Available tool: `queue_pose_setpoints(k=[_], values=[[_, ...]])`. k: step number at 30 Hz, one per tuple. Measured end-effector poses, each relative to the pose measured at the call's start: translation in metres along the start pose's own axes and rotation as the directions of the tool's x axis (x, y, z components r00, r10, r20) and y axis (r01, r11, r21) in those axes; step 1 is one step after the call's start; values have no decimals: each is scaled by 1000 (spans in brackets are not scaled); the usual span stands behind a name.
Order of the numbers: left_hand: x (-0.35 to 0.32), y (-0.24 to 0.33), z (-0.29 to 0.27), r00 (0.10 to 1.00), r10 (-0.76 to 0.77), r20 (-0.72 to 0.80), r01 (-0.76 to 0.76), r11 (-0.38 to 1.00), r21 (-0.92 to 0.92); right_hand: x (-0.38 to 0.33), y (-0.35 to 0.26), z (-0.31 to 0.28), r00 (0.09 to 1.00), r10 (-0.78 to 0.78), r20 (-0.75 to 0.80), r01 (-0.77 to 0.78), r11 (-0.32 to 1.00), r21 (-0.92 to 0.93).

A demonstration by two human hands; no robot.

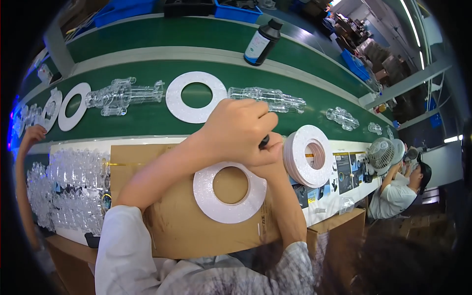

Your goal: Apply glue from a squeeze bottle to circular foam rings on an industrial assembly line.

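My left hand (240, 129) is closed in a fist above the board, its forearm crossing from the lower left. A small black round-ended thing (264, 141) shows at the fist's right side; the rest of it is hidden. My right hand (273, 153) is pressed up against the left, fingers curled and partly covered, so what it grips does not show. Below both hands a glittery white flat ring (205, 196) lies on the brown cardboard sheet (169, 226). Right of my hands is a stack of similar white rings (319, 169).
Clear plastic parts (125, 97) and another white ring (179, 101) lie along the green surface (147, 128). Many clear pieces (78, 191) are heaped at left. A black bottle (264, 42) stands behind. A co-worker's hand (34, 133) reaches in at left; another person (398, 191) sits right beside a fan (382, 155).
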State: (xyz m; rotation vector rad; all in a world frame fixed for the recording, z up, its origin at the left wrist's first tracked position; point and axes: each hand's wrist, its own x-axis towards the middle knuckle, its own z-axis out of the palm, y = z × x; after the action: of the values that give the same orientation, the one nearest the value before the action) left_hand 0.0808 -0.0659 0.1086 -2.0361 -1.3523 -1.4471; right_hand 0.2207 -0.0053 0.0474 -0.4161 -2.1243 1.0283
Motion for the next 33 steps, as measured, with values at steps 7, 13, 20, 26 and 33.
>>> queue_pose_setpoints(k=[7,13,20,26,33], values=[[-1,-20,5,992,70,-104,-56,990,131,5,-19,2,994,-93,65,104,973,-207],[-9,-27,11,997,62,-47,-54,987,149,4,-18,10,1000,-16,19,19,988,-154],[-12,-31,18,999,33,42,-39,987,155,3,-4,6,990,-103,93,122,969,-217],[-14,-33,19,998,34,58,-42,986,160,5,-7,11,996,-46,77,62,975,-215],[-16,-35,24,998,41,48,-49,984,169,5,1,9,992,-59,109,76,983,-165]])
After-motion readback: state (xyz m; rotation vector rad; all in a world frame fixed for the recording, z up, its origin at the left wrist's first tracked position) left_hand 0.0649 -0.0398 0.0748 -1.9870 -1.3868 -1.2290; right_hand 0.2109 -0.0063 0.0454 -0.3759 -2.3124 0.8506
